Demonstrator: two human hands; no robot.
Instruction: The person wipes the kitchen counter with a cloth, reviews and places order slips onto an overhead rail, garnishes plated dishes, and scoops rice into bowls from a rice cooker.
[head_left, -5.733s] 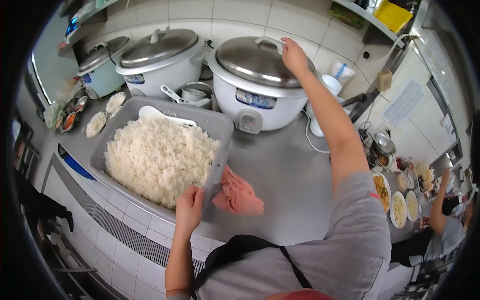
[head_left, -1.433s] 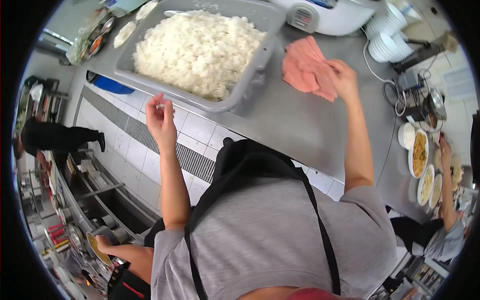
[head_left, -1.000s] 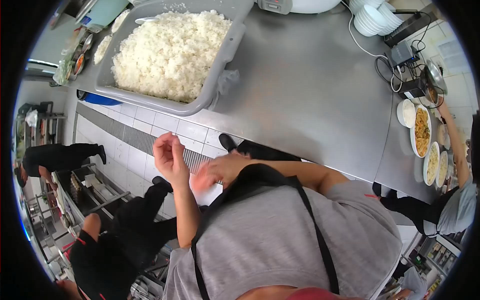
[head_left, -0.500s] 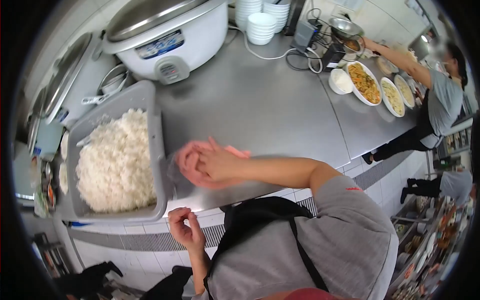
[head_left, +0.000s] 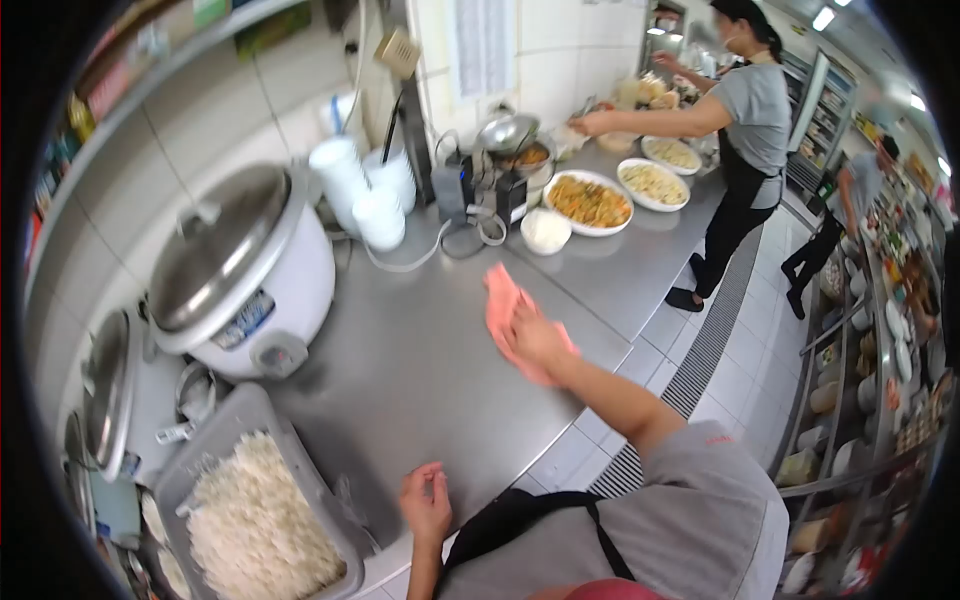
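My right hand presses a pink cloth onto the steel counter, fingers bunched over it. Part of the cloth is hidden under the palm and wrist. My left hand hangs at the counter's front edge, its fingers loosely curled and nothing visible in them. To its left stands a grey plastic tub with a heap of cooked white rice inside. A small white bowl of white food is beyond the cloth.
A large rice cooker and stacked white bowls line the wall. Cables trail near black devices. Oval dishes of food stand at the right, where a co-worker reaches over the counter. Packed shelves are far right.
My right hand and the cloth have moved from beside the rice tub to the right and farther along the counter. The camera view has turned rightward.
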